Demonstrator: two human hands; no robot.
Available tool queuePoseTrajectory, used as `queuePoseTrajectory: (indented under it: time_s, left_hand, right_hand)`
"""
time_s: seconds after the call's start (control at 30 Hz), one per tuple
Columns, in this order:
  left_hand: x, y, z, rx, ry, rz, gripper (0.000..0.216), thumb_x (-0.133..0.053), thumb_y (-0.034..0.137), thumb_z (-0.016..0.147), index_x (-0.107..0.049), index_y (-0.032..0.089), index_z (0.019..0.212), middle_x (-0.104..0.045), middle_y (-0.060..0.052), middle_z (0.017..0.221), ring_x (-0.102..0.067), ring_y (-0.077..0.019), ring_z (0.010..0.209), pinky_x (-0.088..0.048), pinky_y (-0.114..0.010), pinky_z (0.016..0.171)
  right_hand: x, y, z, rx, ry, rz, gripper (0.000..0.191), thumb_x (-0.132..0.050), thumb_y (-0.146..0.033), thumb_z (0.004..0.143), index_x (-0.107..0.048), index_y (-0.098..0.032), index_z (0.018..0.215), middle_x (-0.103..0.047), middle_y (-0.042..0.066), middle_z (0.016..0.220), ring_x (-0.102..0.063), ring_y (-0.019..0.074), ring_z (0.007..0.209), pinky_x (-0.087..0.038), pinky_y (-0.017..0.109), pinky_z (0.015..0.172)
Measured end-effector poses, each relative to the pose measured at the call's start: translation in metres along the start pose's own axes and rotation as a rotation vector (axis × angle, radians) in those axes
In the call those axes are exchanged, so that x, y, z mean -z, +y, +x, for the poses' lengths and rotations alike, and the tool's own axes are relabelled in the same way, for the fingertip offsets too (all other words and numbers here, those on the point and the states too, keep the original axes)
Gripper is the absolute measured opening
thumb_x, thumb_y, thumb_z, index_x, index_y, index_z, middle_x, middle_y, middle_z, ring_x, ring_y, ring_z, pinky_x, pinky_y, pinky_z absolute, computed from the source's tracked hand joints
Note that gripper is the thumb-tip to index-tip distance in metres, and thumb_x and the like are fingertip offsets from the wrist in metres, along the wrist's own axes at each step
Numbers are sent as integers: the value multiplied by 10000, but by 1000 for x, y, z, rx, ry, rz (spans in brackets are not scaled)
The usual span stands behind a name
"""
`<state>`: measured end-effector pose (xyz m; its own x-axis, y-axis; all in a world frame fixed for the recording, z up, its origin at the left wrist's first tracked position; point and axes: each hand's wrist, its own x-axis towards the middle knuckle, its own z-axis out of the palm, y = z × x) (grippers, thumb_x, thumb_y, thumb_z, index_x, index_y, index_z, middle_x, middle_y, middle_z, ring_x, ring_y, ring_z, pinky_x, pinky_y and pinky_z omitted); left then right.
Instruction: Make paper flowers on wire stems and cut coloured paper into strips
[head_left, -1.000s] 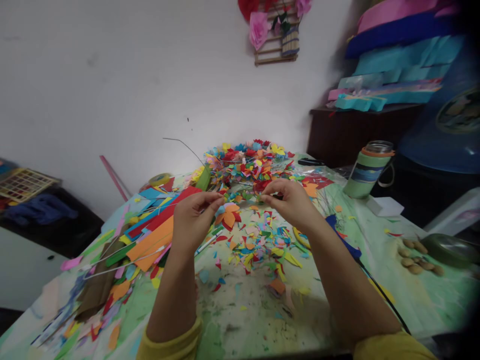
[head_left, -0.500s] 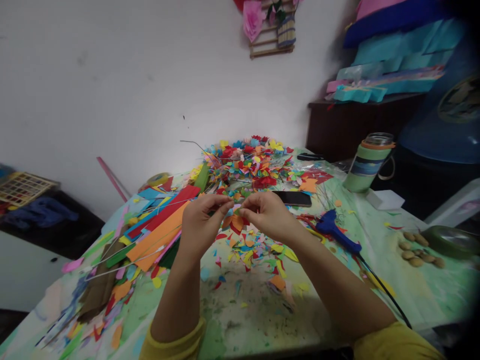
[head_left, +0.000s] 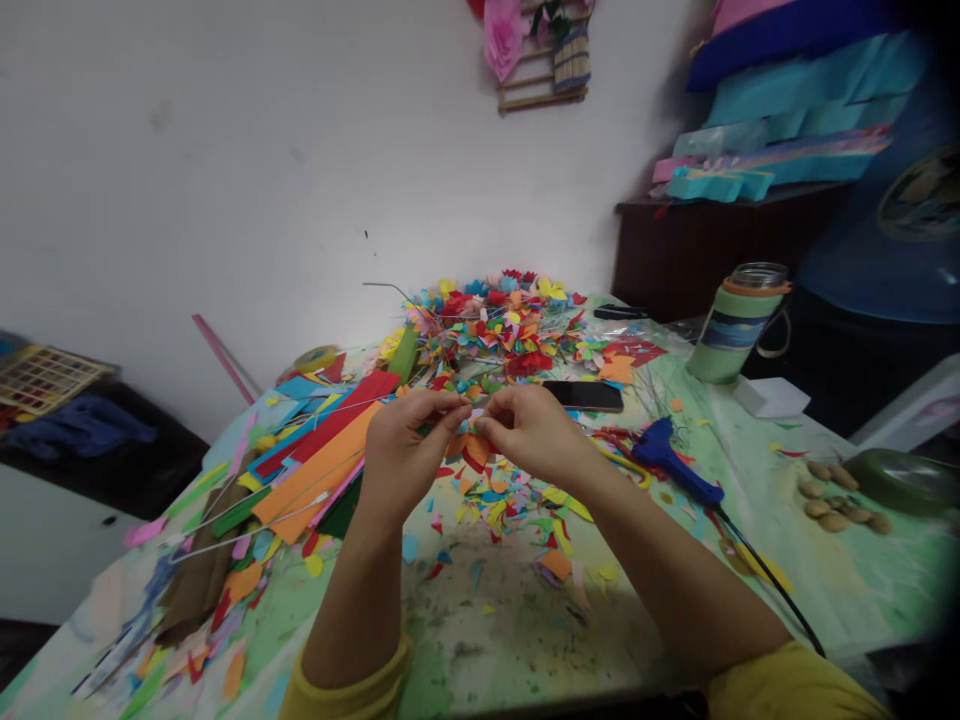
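Note:
My left hand (head_left: 409, 450) and my right hand (head_left: 536, 435) meet above the middle of the table, both closed in a pinch. Between their fingertips is a small paper flower (head_left: 476, 450) with orange, red and pale purple petals. The fingers hide part of it, so how each petal is gripped does not show. Below the hands lie many small scraps of coloured paper (head_left: 495, 510). Just beyond them is a heap of multicoloured paper flowers (head_left: 495, 320) with thin wire stems.
Coloured paper strips (head_left: 315, 480) spread to the left. On the right lie a black phone (head_left: 585, 396), a blue glue gun (head_left: 675, 465) with a cord, a green bottle (head_left: 731, 330), a white box (head_left: 771, 397) and several brown nuts (head_left: 832, 512). A wall stands behind the table.
My fingertips have shifted slightly around the paper flower, and my right fingers now cover more of it. Both hands stay in nearly the same place.

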<state>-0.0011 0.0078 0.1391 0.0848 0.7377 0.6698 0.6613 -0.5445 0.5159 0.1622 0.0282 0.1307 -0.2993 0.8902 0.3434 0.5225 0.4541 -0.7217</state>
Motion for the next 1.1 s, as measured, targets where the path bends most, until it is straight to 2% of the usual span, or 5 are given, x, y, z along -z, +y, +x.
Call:
queuePoseTrajectory:
  time_s: [0.37, 0.7, 1.1]
  left_hand:
    - [0, 0, 0, -8, 14, -3, 81, -658, 271, 794, -723, 222, 801, -728, -12, 787, -665, -150, 716, -510, -243, 649]
    - [0, 2, 0, -24, 10, 56, 70, -681, 267, 781, -724, 220, 811, -728, -15, 771, -662, -152, 694, -496, -251, 637]
    - [1, 2, 0, -15, 10, 4, 63, -665, 252, 793, -719, 219, 797, -725, -8, 781, -663, -146, 715, -501, -246, 660]
  right_hand:
    - [3, -4, -1, -18, 24, -53, 161, -547, -195, 737, -626, -161, 601, -598, 27, 593, -437, 105, 529, -246, 244, 502]
    - [5, -5, -4, 4, 33, 21, 191, -543, -249, 772, -615, -162, 617, -553, -3, 543, -416, 90, 492, -243, 240, 487]
    - [0, -2, -2, 21, 35, -32, 196, -540, -246, 748, -577, -171, 571, -546, 2, 549, -390, 90, 501, -212, 249, 488]
